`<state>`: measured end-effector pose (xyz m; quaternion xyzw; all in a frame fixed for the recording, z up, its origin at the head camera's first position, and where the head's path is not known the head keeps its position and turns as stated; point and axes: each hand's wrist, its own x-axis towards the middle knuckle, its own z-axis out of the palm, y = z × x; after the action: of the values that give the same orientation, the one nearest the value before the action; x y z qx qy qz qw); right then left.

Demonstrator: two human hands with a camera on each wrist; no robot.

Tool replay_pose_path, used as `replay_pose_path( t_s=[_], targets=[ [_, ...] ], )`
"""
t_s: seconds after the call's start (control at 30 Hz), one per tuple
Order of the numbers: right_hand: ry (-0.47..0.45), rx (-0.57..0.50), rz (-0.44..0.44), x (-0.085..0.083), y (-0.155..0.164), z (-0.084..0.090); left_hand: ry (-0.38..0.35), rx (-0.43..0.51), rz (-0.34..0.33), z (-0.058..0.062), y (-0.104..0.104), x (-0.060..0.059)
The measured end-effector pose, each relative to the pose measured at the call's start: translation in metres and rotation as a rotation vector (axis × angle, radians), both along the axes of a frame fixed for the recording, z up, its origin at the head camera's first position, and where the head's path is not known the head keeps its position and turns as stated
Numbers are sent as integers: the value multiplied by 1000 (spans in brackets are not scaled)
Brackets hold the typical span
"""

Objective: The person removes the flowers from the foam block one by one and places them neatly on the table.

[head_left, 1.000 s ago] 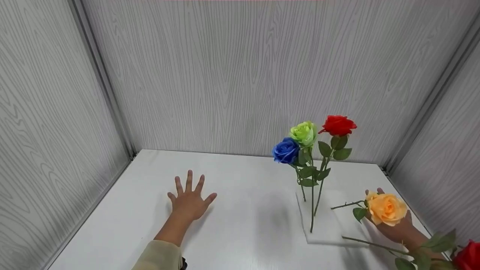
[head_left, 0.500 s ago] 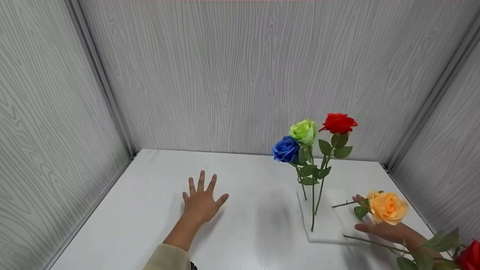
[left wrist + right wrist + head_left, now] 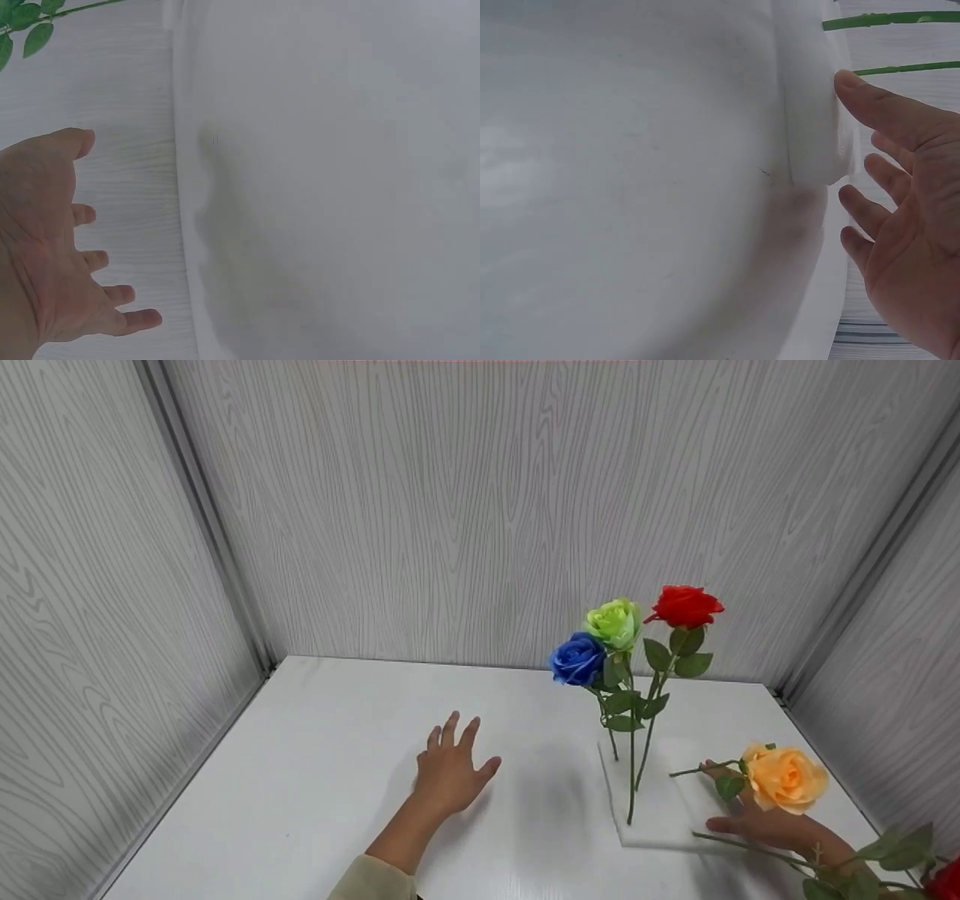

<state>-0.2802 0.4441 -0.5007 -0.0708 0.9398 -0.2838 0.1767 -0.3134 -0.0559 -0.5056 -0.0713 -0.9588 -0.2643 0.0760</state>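
Note:
A white foam-like slab (image 3: pixel 660 831) lies on the table's right side, with artificial roses standing in it: blue (image 3: pixel 578 659), green (image 3: pixel 613 624), red (image 3: pixel 686 607), orange (image 3: pixel 786 778) and a second red one (image 3: pixel 946 881), cut by the frame edge. My right hand (image 3: pixel 765 819) is at the slab's right side, partly hidden behind the orange rose and leaves. In the right wrist view its thumb (image 3: pixel 877 105) is near the slab's edge, fingers apart; whether it touches cannot be told. My left hand (image 3: pixel 450 776) hovers left of the slab, fingers loosely extended, holding nothing.
The white table (image 3: pixel 300 780) is bounded by a grey wood-grain back wall (image 3: pixel 420 510) and side walls (image 3: pixel 82 607). Rose stems and leaves lean out over the right hand and forearm.
My left hand has moved right towards the slab, its spread fingers drawing closer together. My right hand has turned and shifted left to the slab's right side. The roses stay in the slab.

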Motion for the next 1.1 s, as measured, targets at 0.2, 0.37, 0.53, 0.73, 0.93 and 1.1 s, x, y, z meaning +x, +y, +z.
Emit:
replay_pose_path(
  t_s=[0.2,0.37,0.53,0.73,0.93,1.1],
  targets=[
    [184,-29,97,0,0,-8,-38,123,-63,-1,20,5],
    [156,-1,74,0,-4,-4,-93,229,-110,-1,35,5],
    [128,4,52,-2,-6,1,-98,306,-165,-1,56,9],
    [152,-9,69,-4,-4,0,-47,309,-224,-2,86,17],
    [89,-30,22,1,1,-4,-82,404,-284,-3,112,24],
    [95,-27,7,2,1,-4,-208,600,-303,-8,128,28]
  ],
)
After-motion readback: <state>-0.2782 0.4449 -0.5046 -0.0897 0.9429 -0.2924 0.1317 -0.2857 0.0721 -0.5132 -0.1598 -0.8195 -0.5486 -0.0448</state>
